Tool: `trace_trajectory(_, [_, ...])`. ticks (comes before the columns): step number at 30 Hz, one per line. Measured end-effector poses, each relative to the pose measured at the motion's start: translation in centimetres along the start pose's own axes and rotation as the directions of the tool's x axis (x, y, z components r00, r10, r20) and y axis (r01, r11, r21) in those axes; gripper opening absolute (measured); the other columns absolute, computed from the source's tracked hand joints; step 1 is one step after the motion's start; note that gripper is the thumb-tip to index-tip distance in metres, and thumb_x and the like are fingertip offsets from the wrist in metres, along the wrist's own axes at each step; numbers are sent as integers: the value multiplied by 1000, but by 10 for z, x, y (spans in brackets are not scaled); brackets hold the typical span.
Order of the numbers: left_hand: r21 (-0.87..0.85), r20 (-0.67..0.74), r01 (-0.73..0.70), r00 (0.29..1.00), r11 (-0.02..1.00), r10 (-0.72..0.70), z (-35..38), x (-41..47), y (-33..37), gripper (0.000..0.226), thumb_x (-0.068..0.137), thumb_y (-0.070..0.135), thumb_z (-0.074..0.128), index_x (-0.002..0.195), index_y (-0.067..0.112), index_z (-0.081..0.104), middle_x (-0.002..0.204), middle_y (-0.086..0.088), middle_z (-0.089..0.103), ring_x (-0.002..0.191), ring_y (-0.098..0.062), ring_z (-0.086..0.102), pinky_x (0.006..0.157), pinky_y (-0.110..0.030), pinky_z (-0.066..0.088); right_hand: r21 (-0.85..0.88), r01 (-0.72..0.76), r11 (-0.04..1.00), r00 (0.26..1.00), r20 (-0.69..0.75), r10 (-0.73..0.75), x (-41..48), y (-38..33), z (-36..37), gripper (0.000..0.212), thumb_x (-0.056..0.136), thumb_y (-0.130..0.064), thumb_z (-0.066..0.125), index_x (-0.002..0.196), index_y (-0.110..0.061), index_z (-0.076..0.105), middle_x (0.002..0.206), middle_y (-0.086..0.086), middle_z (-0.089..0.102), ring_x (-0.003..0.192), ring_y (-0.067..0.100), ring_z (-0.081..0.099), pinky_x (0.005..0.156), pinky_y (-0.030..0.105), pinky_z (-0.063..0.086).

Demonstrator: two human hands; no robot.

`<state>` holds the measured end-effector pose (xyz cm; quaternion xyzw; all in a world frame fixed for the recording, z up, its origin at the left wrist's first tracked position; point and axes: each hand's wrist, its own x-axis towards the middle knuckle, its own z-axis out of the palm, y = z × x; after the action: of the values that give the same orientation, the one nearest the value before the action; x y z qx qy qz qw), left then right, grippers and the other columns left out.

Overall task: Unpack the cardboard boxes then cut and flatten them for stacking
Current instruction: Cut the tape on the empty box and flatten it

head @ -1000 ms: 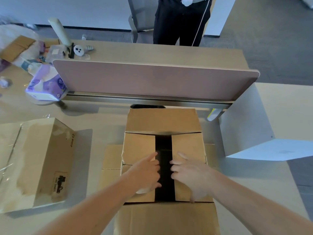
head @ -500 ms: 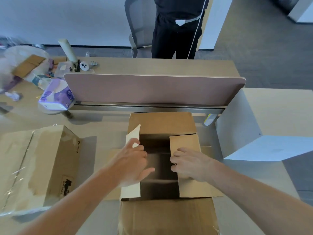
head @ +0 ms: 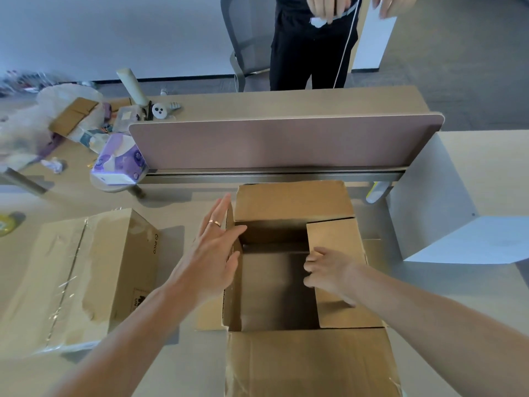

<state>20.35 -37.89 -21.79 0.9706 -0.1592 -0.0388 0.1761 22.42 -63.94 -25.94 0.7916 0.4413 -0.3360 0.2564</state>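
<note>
Two hands: left hand [head: 213, 260] spread flat against left flap [head: 231, 270]; right hand [head: 329, 272] curled gripping right flap [head: 337, 239]

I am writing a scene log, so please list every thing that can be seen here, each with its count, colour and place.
open box: 1, brown, centre of the desk, flaps spread
taped box: 1, brown, left on the desk, shut
divider: 1, dusty pink, across the desk behind the open box
tissue pack: 1, purple and white, left of the divider
clutter: several, mixed colours, far left, too blurred to name
white panel: 1, white, right of the open box
chair: 1, grey, behind the desk
bystander: 1, black clothes, beside the chair
left hand: open, on the left flap
right hand: gripping the right flap's edge
</note>
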Motion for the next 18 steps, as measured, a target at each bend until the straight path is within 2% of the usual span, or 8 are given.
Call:
trace_trajectory(2, [-42,-46,38,998,998,-40,2,1,-2,48,94,8,66,140,21,60,171,2,-2,152,1,-16,116,-20,10,-39,14,999,998,-56,-16,-2,1,-3,65,80,-15,84,138,-16,55,149,13,46,145,30,30,124,46,20])
trace_trajectory(4, [-109,-113,79,989,991,-91,4,1,-4,48,91,3,69,136,20,63,171,0,6,156,-10,-1,122,-33,19,-93,24,995,995,-99,-33,-6,1,-5,58,81,-19,84,134,-14,60,144,14,51,141,30,36,124,47,21])
trace_trajectory(6, [-161,-165,138,973,977,-164,6,1,-5,51,88,1,72,133,23,64,170,-1,9,155,-24,19,119,-43,30,-129,31,991,989,-141,-49,-13,3,-7,56,79,-25,86,129,-16,64,136,11,57,135,30,41,123,47,25])
trace_trajectory(9, [-264,-228,193,940,945,-255,8,-1,-5,56,86,-1,75,132,28,62,170,-2,9,152,-23,27,108,-25,37,-141,55,988,975,-204,-84,-26,7,-5,54,76,-33,87,123,-17,67,124,7,62,124,28,48,116,45,33])
trace_trajectory(11, [-323,-237,192,932,927,-275,10,-1,-5,55,86,1,76,130,31,63,168,-4,20,144,-11,37,102,-29,48,-131,70,989,961,-257,-102,-36,12,0,51,77,-34,85,121,-16,66,119,8,63,120,29,51,113,44,36])
trace_trajectory(13, [-334,-169,217,944,917,-284,11,0,-7,46,92,8,71,131,33,64,160,-4,39,122,-5,58,98,-36,55,-142,72,987,944,-309,-113,-46,15,6,51,80,-34,83,123,-15,64,121,9,62,120,29,52,114,44,35])
trace_trajectory(15, [-303,-45,257,958,918,-283,9,1,-8,42,100,15,62,136,36,61,143,-2,59,102,-3,65,91,-28,55,-136,77,988,922,-368,-122,-53,18,12,49,81,-34,82,123,-16,64,121,9,63,120,29,53,117,45,33])
trace_trajectory(18, [-198,6,207,978,958,-210,5,4,-5,44,103,15,56,144,32,55,137,2,63,118,-12,62,97,-22,47,-85,73,994,877,-469,-104,-62,28,19,36,79,-38,83,107,-22,70,107,1,63,108,24,57,114,44,38])
